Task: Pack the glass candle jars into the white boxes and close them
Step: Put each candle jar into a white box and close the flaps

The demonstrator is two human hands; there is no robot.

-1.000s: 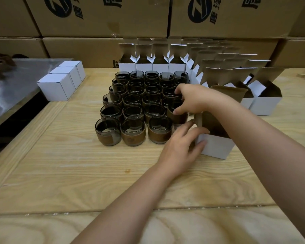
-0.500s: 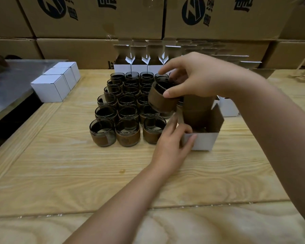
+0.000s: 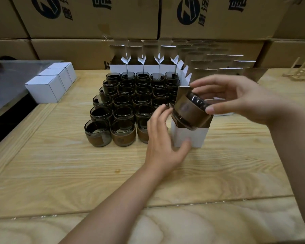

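A smoky glass candle jar (image 3: 190,111) with a brown band tilts into the top of an open white box (image 3: 190,138) near the table's middle. My right hand (image 3: 236,97) holds the jar by its rim between thumb and fingers. My left hand (image 3: 164,138) steadies the box, thumb on its front face and fingers along its left side. Several more jars (image 3: 125,103) stand in a tight block just left of the box.
Rows of open white boxes (image 3: 143,66) with raised flaps stand behind and to the right of the jars. Three closed white boxes (image 3: 51,81) sit at the far left. Big cardboard cartons (image 3: 88,16) wall off the back. A wooden rack (image 3: 299,71) is at far right.
My right hand lifted a jar out of the block, carried it right and tipped it into the open box. My left hand stayed on the box.
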